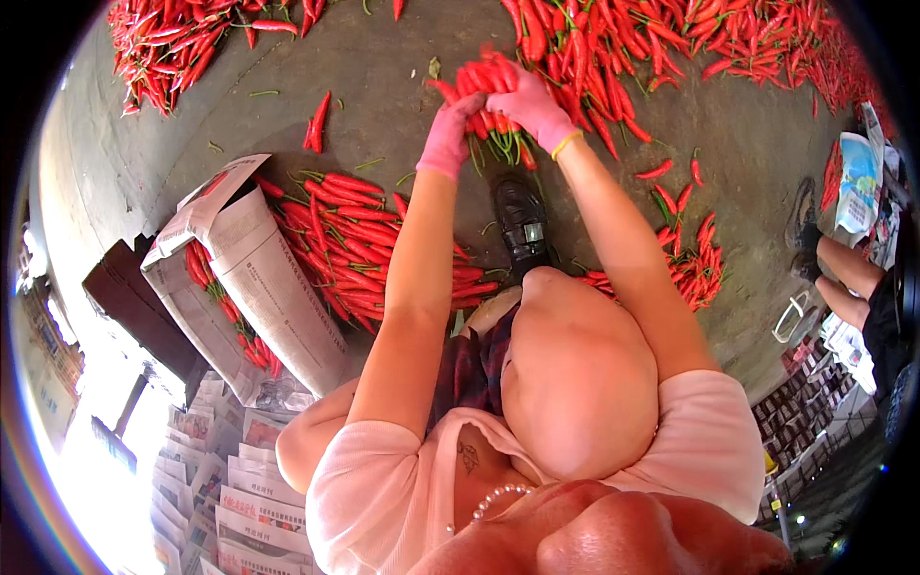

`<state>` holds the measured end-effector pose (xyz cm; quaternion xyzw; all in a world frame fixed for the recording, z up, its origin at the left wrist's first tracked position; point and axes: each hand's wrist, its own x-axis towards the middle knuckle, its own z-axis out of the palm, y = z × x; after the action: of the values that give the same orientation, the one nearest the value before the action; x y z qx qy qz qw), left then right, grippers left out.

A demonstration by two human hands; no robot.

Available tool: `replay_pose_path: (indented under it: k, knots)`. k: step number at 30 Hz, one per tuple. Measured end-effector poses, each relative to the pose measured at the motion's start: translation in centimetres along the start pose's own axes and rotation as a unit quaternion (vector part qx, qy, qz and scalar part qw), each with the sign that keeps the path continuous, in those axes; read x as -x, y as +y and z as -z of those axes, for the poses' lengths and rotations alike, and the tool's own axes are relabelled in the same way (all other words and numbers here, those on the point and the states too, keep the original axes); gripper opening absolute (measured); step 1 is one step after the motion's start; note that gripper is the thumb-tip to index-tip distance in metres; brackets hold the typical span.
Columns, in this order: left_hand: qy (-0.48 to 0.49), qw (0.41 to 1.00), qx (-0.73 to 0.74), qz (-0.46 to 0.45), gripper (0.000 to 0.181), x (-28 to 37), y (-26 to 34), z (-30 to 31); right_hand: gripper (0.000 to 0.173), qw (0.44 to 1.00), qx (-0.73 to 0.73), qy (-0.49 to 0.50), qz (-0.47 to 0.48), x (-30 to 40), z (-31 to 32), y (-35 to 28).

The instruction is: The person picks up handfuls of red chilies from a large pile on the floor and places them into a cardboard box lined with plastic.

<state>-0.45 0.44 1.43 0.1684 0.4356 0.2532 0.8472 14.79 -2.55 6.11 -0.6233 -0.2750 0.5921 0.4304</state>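
Observation:
My left hand (451, 133) and my right hand (530, 103), both in pink gloves, close around one bunch of red chili peppers (480, 79). Green stems hang from the bunch toward me, and its far tips are blurred. Right behind my right hand a large heap of red chilies (596, 50) spreads over the concrete floor. Nearer to me, left of my black shoe (522, 215), lies a layered pile of chilies (352, 244), partly hidden by my left forearm. Beside that pile a newspaper-lined box (277, 280) holds more chilies (226, 309) with their stems inward.
Another chili heap (169, 50) lies at the far left. A smaller pile (693, 266) is by my right forearm. Stacked folded newspapers (266, 503) are at lower left. At right are another person's legs (852, 287) and a blue-and-white bag (859, 183).

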Motion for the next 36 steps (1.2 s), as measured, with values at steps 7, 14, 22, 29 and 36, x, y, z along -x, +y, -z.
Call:
replay_pose_path:
  k: [7,14,22,29,36]
  knots:
    - [0.106,0.989,0.098,0.017,0.027,12.9,-7.5,4.0,0.075,0.934,0.291,-0.041,0.202,7.9,-4.3,5.6]
    - [0.065,0.996,0.057,0.009,0.027,12.0,-8.1,-1.6,0.058,0.984,0.045,-0.11,-0.131,9.5,1.3,3.5]
    - [0.065,0.991,0.113,0.013,0.032,11.5,-8.6,-2.0,0.05,0.989,0.063,-0.112,-0.066,7.6,1.7,6.0]
    - [0.038,0.966,0.254,0.011,0.03,3.4,-3.9,0.6,0.061,0.911,0.394,-0.119,-0.008,-3.0,-1.9,0.6]
    - [0.025,0.98,0.159,0.12,0.034,10.7,-13.3,-4.0,0.073,0.976,0.205,-0.045,-0.063,10.2,6.7,10.9]
